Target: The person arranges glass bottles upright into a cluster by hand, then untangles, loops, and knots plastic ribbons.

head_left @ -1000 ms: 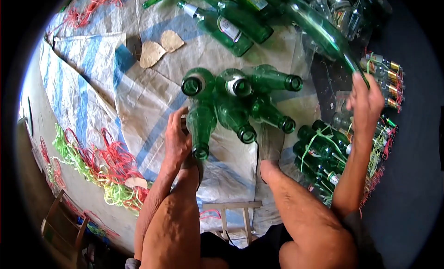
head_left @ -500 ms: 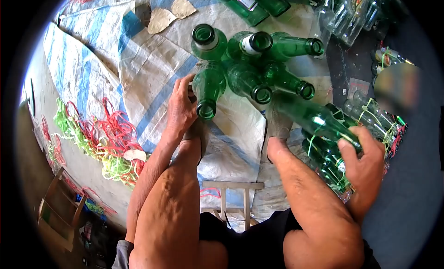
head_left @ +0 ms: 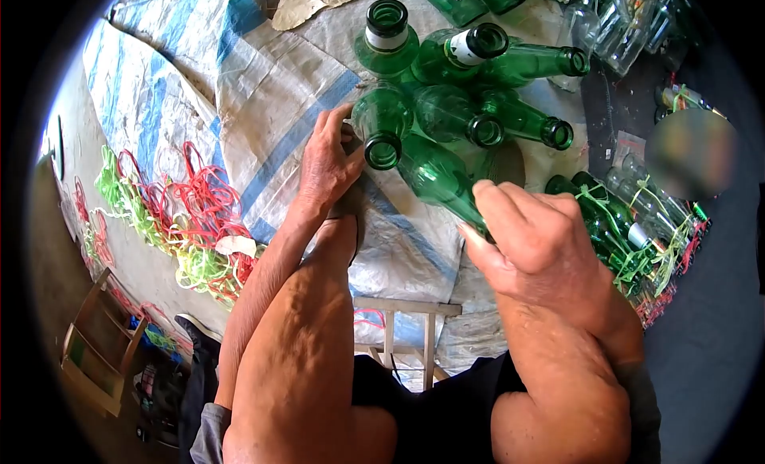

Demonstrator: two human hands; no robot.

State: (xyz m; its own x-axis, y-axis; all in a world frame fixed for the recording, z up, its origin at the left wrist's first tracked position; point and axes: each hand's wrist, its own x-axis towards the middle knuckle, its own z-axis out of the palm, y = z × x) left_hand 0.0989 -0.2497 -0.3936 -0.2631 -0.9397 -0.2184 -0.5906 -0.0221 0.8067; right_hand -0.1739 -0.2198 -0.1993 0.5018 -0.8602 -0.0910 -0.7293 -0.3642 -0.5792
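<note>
Several green glass bottles (head_left: 382,109) stand bunched together, necks leaning outward in this wide view. My left hand (head_left: 328,163) is curled against the side of the lower left bottle in the bunch, its fingertips partly hidden behind the glass. With my right hand (head_left: 530,233) I grip another green glass bottle (head_left: 434,173) by its neck. That bottle is tilted, its body up against the lower side of the bunch and its mouth hidden in my fingers.
A blue-striped white sheet (head_left: 279,105) covers the floor. Tangled red and green plastic string (head_left: 183,217) lies at left. Tied bottles (head_left: 617,225) lie at right, clear bottles (head_left: 621,25) at upper right. A wooden stool frame (head_left: 406,308) is between my legs.
My right hand has brought its bottle from the right over to the bunch. My left hand stays beside the same bottle. The whole view has shifted slightly.
</note>
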